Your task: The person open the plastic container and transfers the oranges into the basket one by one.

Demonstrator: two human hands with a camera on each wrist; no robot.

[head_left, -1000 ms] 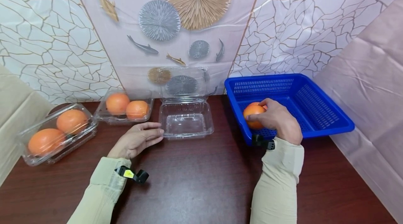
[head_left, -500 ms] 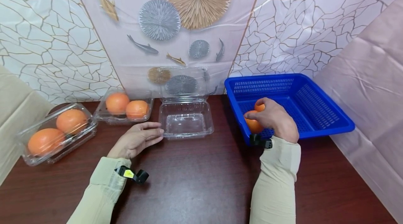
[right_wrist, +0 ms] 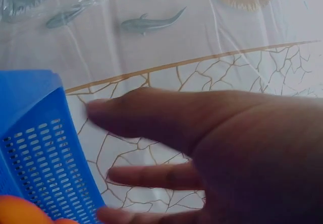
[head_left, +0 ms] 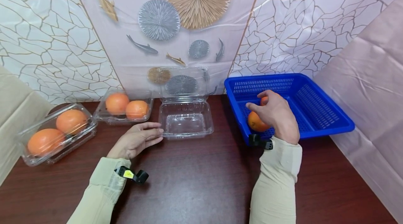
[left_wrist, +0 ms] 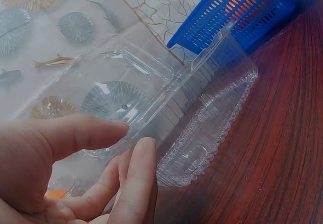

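In the head view my left hand (head_left: 136, 140) pinches the left rim of an open clear plastic clamshell box (head_left: 189, 120) between thumb and fingers. Its lid (head_left: 184, 82) stands raised behind, and nothing lies in the base. The left wrist view has the thumb and fingertips meeting at the box's rim (left_wrist: 174, 85). Over the blue basket (head_left: 327, 112) hovers my right hand (head_left: 278, 115), thumb and fingers spread apart. Below it an orange (head_left: 257, 122) lies in the basket; a second orange (head_left: 263, 100) is partly hidden by the hand.
Two clear clamshell boxes stand at the left, each with two oranges: the nearer box (head_left: 89, 134) is angled, the farther box (head_left: 102, 113) sits by the back wall. A patterned sheet (head_left: 189, 52) hangs behind the dark wooden table (head_left: 195, 182).
My right hand has lifted slightly off the oranges and its fingers have spread. The oranges have shifted in the basket, farther apart than before. My left hand stays at the box.
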